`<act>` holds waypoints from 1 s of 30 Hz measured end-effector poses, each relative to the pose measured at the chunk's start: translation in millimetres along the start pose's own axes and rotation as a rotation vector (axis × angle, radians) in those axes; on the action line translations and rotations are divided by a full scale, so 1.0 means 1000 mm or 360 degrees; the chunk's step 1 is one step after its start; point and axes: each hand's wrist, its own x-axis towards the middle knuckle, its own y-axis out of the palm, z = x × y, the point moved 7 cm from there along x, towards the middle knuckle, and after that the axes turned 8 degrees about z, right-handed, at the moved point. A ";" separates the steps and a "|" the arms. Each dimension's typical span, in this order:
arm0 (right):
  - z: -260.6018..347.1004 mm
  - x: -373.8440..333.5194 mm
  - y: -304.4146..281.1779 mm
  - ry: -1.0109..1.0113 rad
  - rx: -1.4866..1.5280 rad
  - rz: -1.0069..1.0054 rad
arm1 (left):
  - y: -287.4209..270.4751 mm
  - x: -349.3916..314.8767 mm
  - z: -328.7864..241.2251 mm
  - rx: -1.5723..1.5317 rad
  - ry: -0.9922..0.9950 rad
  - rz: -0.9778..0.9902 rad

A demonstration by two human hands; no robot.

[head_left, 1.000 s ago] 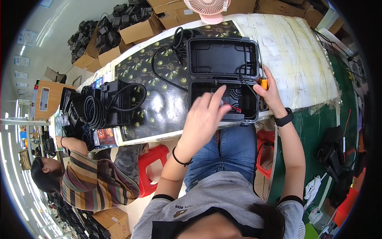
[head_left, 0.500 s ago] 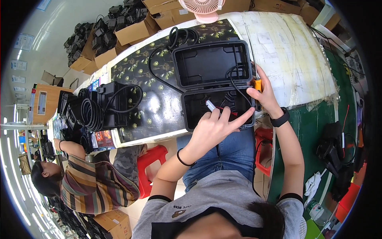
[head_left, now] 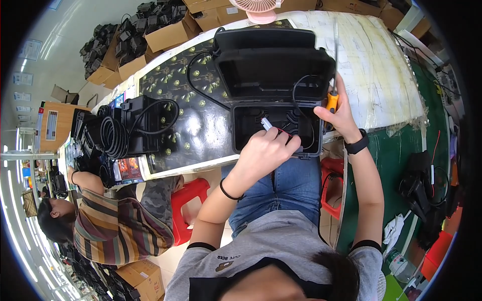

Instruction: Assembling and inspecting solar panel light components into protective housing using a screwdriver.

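Observation:
A black plastic case point(head_left: 233, 131) with its hinged lid point(head_left: 273, 75) raised at a tilt stands at the table's near edge, above my lap. My left hand point(head_left: 268, 153) is closed over the case's near side, its fingertips inside, with a small white connector point(head_left: 266, 123) poking out from them. A thin red wire runs beside these fingers. At the case's right side, my right hand point(head_left: 340, 113) grips an orange-and-black screwdriver point(head_left: 332, 102), its long shaft pointing away from me. The right fingertips are partly hidden behind the lid. A black cable point(head_left: 296, 93) loops between lid and case.
Black cases with coiled cable point(head_left: 143, 130) are piled to the left, near a seated person point(head_left: 115, 226) in a striped top. A pink fan point(head_left: 258, 10) stands at the back. Cartons point(head_left: 173, 35) of black parts lie beyond. A green surface point(head_left: 389, 170) holds black parts on the right.
The lid has swung up from lying back to a tilt. My left index finger, stretched out before, has curled in. My right hand and the screwdriver have shifted slightly right.

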 end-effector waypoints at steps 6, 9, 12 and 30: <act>0.007 0.000 -0.006 -0.0102 -0.0095 0.0030 | 0.002 0.005 0.016 -0.0176 0.0027 0.0227; 0.023 0.007 0.001 -0.0227 0.0094 0.0103 | 0.003 0.008 0.018 -0.0210 -0.0035 0.0247; 0.024 0.007 -0.001 -0.0206 0.0344 0.0170 | 0.000 0.007 0.022 -0.0253 -0.0070 0.0124; 0.047 0.005 0.018 -0.0169 -0.0351 -0.0062 | 0.004 -0.058 0.078 -0.0779 -0.0521 -0.0430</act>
